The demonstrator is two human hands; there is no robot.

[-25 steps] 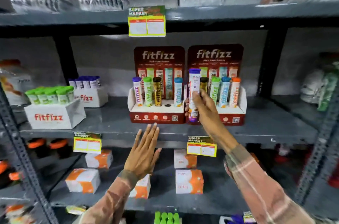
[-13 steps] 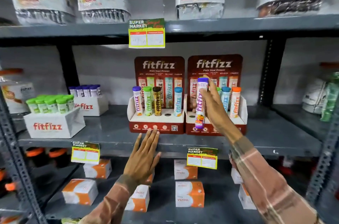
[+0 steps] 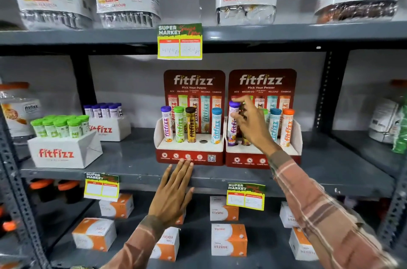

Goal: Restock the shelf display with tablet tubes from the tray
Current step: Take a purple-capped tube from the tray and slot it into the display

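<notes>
Head view: right hand (image 3: 248,123) pinches the purple-capped tube (image 3: 233,123) upright in the right display stand (image 3: 295,136) (leftmost slot); press straight down. Left hand (image 3: 174,189) lies flat, empty, on the shelf (image 3: 132,165).

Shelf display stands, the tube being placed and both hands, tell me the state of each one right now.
Left display stand: four tubes upright, one hole empty.
Right display stand: tubes upright; none of its holes shows empty.
Purple-capped tube: upright in the right stand's leftmost spot, right hand on it.
Right hand: fingers on the tube's top.
Left hand: open, flat, holding nothing.
</notes>
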